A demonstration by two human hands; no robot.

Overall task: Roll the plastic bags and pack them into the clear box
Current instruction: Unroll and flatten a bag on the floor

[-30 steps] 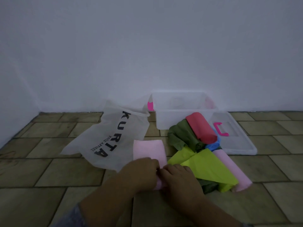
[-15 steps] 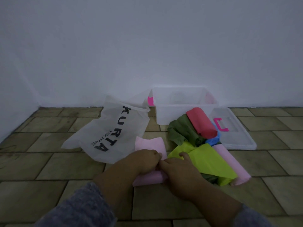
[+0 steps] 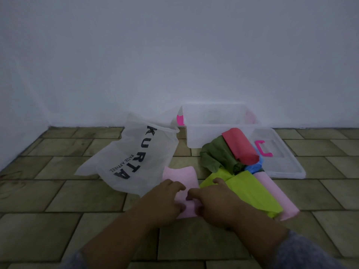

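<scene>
Nearest: 2 forearms in grey sleeves come in from the lower edge and meet low over the tiled floor point(image 3: 81, 199). Left hand point(image 3: 165, 199) and right hand point(image 3: 215, 203) sit side by side on the near end of the pink bag point(image 3: 181, 174), almost touching each other. Fingers point(image 3: 177, 186) of both hands curl down over the rolled-up near part, and each hand grips that roll and nothing else. The roll is mostly hidden under the knuckles; a short strip shows between and below the hands. The unrolled remainder lies flat on the floor just beyond the fingertips, far edge a little wavy, left edge meeting the white KURTA bag point(image 3: 136, 158). Handling, as a judgement: thin film, very light, limp and slick, likely to spring loose once pressure lifts. Best held across the roll's full width with both hands, pressed down and forward, not pinched at 1 corner. Just right of the right hand: lime-green bag point(image 3: 250, 195), flat, lying over a pale pink roll point(image 3: 277, 195). Beyond those: dark green bag point(image 3: 216, 156), loosely bunched, a red roll point(image 3: 240, 147) on top of it and a bit of blue bag point(image 3: 254, 167) beside it. Farthest: clear box point(image 3: 219, 133) against the wall, open, contents too faint to tell. Its lid point(image 3: 285, 166) lies flat to the right, touching the pile.
</scene>
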